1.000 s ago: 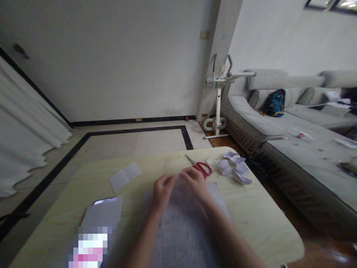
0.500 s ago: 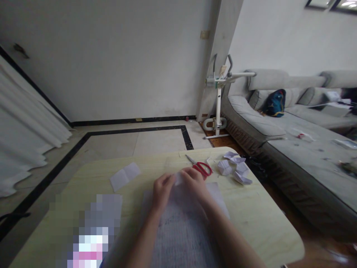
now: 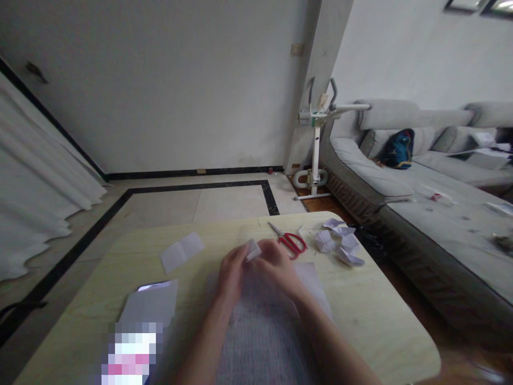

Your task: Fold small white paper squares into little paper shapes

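A small folded piece of white paper [image 3: 252, 249] is held up between my two hands, over the upper part of the table. My left hand [image 3: 232, 270] is closed on its left side. From the right, my right hand [image 3: 276, 264] grips the same piece, with fingers bent around it. Beneath my hands lies a larger whitish sheet [image 3: 310, 275]; my forearms cover parts of it. Red-handled scissors [image 3: 292, 243] rest just beyond my right hand. Several folded white paper pieces [image 3: 325, 241] sit farther right. A creased paper strip [image 3: 182, 252] lies to the left.
The light wooden table [image 3: 385, 321] has rounded corners. At its left is a phone-like device [image 3: 150, 305], partly pixelated. A grey sofa [image 3: 433, 235] with a blue backpack [image 3: 402, 149] stands at right. A white exercise machine [image 3: 315, 155] stands by the wall.
The small paper between my hands has tilted upright and shows more clearly as a folded shape. My fingers have shifted around it. The view has moved slightly.
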Demonstrator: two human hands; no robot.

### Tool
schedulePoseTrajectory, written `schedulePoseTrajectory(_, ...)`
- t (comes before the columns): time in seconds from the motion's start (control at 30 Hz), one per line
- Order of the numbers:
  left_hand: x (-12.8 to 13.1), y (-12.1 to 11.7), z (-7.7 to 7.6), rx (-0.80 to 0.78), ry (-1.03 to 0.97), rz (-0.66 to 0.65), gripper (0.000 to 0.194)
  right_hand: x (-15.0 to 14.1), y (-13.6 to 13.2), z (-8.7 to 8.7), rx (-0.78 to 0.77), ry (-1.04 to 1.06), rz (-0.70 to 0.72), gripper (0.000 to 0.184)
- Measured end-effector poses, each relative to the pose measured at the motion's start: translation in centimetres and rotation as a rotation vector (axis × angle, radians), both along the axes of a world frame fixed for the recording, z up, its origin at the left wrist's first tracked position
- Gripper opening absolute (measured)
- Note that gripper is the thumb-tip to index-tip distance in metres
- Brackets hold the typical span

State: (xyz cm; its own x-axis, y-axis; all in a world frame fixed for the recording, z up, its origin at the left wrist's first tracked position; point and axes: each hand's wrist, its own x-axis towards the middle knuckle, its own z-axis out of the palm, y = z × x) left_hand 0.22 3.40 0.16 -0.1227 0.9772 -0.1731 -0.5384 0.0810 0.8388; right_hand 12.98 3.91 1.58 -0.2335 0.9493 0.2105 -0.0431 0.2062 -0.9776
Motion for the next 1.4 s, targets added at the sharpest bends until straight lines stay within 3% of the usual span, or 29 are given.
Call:
schedulePoseTrajectory(0.17,-0.1,-0.2,0.0,0.030,0.079,0.008,0.026,0.1,0.4,-0.5,0.022,0.027,-0.064,0.017)
schedulePoseTrajectory(0.5,-0.2,-0.1,0.0,0.018,0.126,0.044,0.027,0.4,0.8,-1.0,-0.002,0.044,-0.037,0.016)
schedulePoseTrajectory(0.73,-0.5,-0.4,0.5,0.145,0.610,0.112,0.023,0.6,0.8,-1.0,-0.077,0.098,-0.015,0.015)
schedulePoseTrajectory(0.93,-0.1,-0.8,1.2,0.208,0.695,0.006,0.020,0.8,1.1,-1.2,-0.157,0.197,-0.033,0.012)
schedulePoseTrajectory(1.13,0.1,-0.7,0.5,0.238,0.773,0.004,0.018,0.7,1.3,-1.5,-0.169,0.244,-0.063,0.017)
schedulePoseTrajectory(1.27,-0.1,-0.6,-0.2,0.326,0.924,0.173,0.014,0.6,1.3,-1.6,-0.112,0.206,-0.125,0.023)
schedulePoseTrajectory(1.4,-0.4,-0.5,-0.6,0.472,1.025,0.267,0.016,0.4,1.1,-1.6,-0.012,-0.032,-0.163,0.018)
